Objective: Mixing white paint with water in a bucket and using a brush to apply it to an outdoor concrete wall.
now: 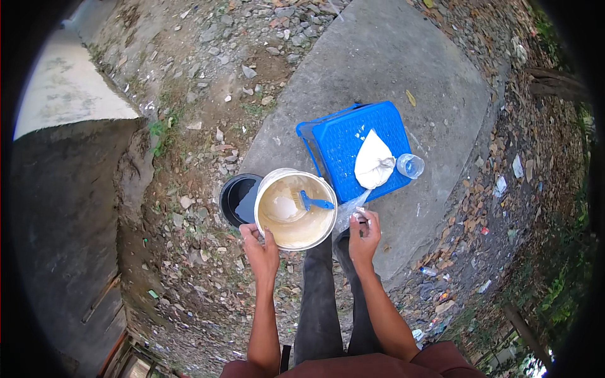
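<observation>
Basically, bucket [307, 230] between both hands [260, 254] [364, 244]

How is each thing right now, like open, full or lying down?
White bucket: open, pale mixture inside.
Blue brush: lying inside that bucket.
Black bucket: open, shiny dark inside.
Blue stool: standing upright.
Plastic bag: bulging, looks white, lying on the stool.
Clear cup: at the stool's edge; contents unclear.
Left hand: gripping the white bucket's rim.
Right hand: curled by the bag's clear end; grip unclear.

Even daylight shows the centre clearly, while the bent, black-rimmed edges seem somewhat soft.
</observation>
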`<action>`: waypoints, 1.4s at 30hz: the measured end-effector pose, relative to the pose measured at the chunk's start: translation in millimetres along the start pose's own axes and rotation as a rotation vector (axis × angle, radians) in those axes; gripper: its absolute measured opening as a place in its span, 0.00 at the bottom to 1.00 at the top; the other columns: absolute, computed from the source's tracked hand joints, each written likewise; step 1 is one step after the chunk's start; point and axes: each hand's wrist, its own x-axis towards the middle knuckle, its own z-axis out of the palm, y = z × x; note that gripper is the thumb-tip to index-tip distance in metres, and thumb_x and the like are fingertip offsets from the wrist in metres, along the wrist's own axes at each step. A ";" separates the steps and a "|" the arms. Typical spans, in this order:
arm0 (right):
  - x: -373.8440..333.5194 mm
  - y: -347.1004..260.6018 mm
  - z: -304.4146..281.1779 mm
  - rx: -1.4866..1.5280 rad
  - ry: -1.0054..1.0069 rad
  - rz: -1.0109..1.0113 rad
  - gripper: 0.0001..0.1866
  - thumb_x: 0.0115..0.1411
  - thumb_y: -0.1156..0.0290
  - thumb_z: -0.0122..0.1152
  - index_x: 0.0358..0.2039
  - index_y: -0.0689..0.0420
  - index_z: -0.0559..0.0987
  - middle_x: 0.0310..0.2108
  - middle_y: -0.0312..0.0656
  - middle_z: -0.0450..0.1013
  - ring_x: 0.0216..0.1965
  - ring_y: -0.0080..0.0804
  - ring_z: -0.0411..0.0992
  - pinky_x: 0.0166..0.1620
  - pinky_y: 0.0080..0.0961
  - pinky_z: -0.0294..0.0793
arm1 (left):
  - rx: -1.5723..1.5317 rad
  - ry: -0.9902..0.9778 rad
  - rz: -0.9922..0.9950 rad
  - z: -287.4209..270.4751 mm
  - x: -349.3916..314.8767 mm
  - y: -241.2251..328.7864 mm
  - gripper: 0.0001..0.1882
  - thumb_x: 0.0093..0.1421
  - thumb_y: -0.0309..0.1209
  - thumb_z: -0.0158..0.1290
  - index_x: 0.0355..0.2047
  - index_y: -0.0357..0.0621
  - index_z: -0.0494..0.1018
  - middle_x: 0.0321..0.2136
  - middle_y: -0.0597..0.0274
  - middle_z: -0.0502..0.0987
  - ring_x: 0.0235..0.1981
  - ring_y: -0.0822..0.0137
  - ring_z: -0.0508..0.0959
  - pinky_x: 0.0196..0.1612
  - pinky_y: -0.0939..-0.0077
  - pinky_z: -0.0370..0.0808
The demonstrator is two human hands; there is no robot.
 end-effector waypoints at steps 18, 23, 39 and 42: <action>-72.2 -51.9 -4.4 -0.331 -0.669 -0.221 0.18 0.51 0.80 0.61 0.44 0.64 0.74 0.39 0.49 0.68 0.35 0.47 0.73 0.39 0.36 0.72 | 0.023 0.172 -0.017 -33.1 -122.7 -42.7 0.11 0.59 0.22 0.48 0.39 0.32 0.61 0.32 0.43 0.74 0.34 0.57 0.75 0.39 0.63 0.70; -91.7 -50.5 -5.5 -0.271 -0.680 -0.193 0.16 0.52 0.78 0.60 0.43 0.65 0.75 0.38 0.51 0.70 0.36 0.49 0.72 0.40 0.36 0.71 | -0.075 0.212 -0.064 -36.4 -155.9 -65.8 0.12 0.58 0.22 0.49 0.40 0.32 0.61 0.32 0.42 0.74 0.33 0.52 0.76 0.38 0.62 0.70; -136.0 -23.6 29.1 -0.269 -0.826 -0.378 0.15 0.55 0.76 0.59 0.44 0.65 0.74 0.42 0.55 0.70 0.41 0.56 0.71 0.45 0.38 0.71 | -0.172 0.305 -0.249 -55.9 -183.0 -140.1 0.09 0.58 0.20 0.48 0.38 0.33 0.61 0.32 0.52 0.67 0.35 0.63 0.70 0.43 0.67 0.68; -121.3 -17.5 24.8 -0.134 -0.708 -0.258 0.13 0.58 0.75 0.59 0.43 0.65 0.74 0.40 0.49 0.71 0.38 0.39 0.74 0.37 0.26 0.75 | -0.237 0.291 -0.290 -71.0 -177.6 -134.4 0.09 0.58 0.20 0.47 0.38 0.34 0.60 0.32 0.52 0.67 0.35 0.63 0.70 0.43 0.67 0.68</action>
